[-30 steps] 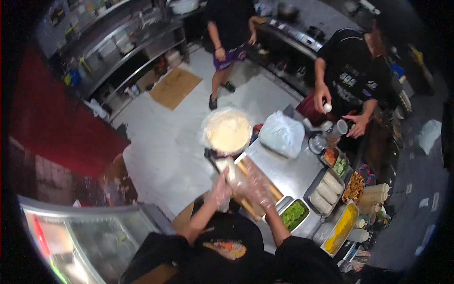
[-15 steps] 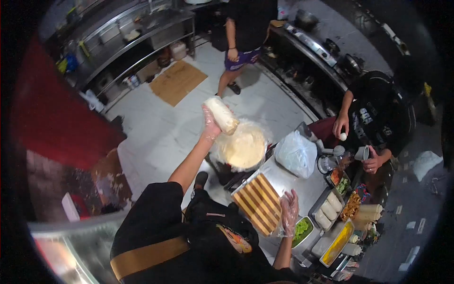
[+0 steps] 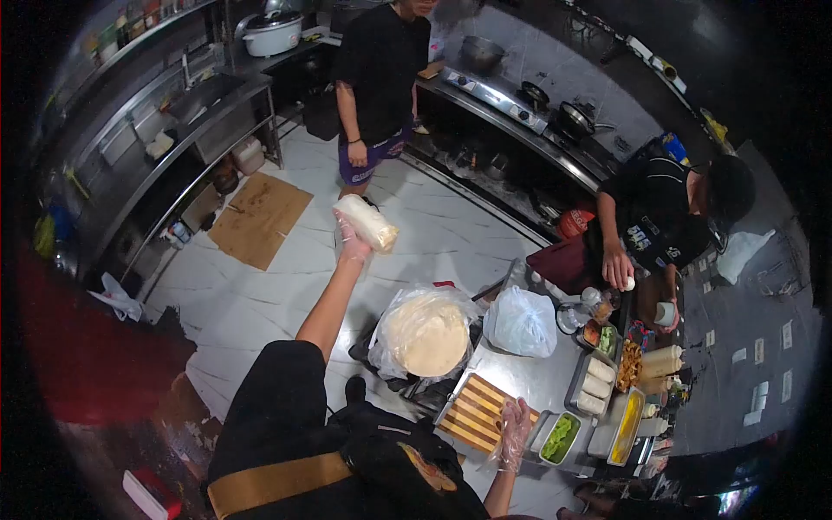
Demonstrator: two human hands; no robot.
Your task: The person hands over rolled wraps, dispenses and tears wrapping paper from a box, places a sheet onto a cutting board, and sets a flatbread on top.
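A wrapped white roll (image 3: 366, 223) is held out over the floor in my left hand (image 3: 353, 242), its fingers round the underside, in a clear plastic glove. My right hand (image 3: 515, 431), also in a clear glove, is beside the right edge of a striped wooden board (image 3: 475, 411), fingers spread, holding nothing. Between the two hands stands a round stack of pale flatbreads (image 3: 426, 336) in clear plastic. Just right of my right hand is a metal tray of green leaves (image 3: 560, 438).
Beyond the board are a tied plastic bag (image 3: 521, 321), a tray of white rolls (image 3: 594, 385) and a yellow-filled tray (image 3: 626, 426). One person (image 3: 378, 78) stands ahead. A co-worker (image 3: 652, 217) at right holds a small white item and a cup. Cardboard (image 3: 260, 221) lies on the floor.
My left hand has carried the roll away from the board, outward over the floor. My right hand has let go of it and stays by the board. The view has turned.
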